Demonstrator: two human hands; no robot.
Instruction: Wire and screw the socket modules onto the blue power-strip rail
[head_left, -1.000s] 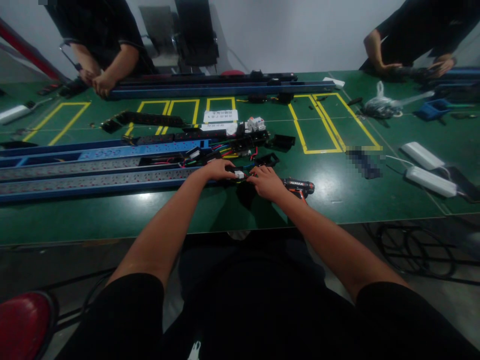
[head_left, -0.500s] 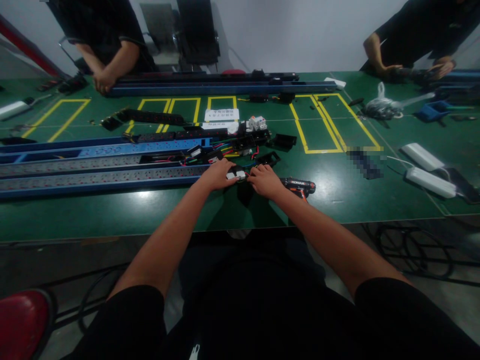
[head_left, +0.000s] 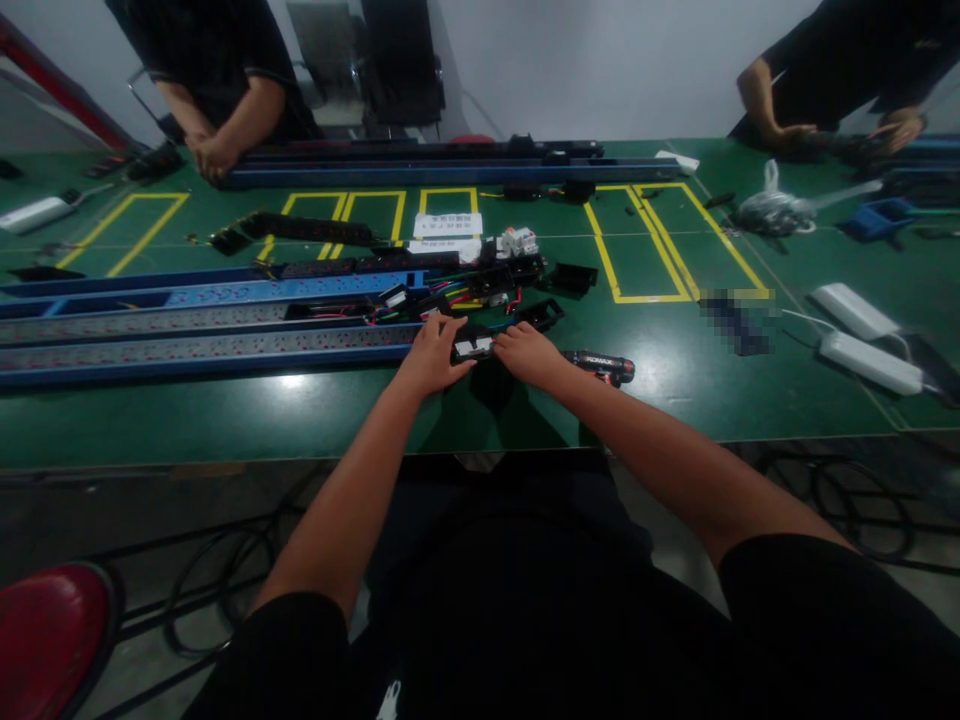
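Observation:
A small black module with white parts (head_left: 474,347) sits between my hands near the front of the green table. My left hand (head_left: 433,358) grips its left end, thumb along the near edge and forefinger along the far edge. At the module's right end, the fingers of my right hand (head_left: 529,355) are pinched together; what they hold is hidden. Just left lies a long blue power strip housing (head_left: 225,352) with grey socket rows. Coloured wires (head_left: 457,300) and black end pieces bunch behind my hands. A black and orange cordless screwdriver (head_left: 604,365) lies beside my right wrist.
Across the table, one person's clasped hands (head_left: 214,155) rest by more long housings (head_left: 450,172); another person works at far right. Paper labels (head_left: 448,225), a bagged bundle (head_left: 776,212) and white adapters (head_left: 870,362) lie about. A red stool (head_left: 52,635) stands lower left.
My left thumb has slid from the module's white face to its near edge, and the fingers have spread. My right fingers have closed in at its right end. The view has shifted slightly.

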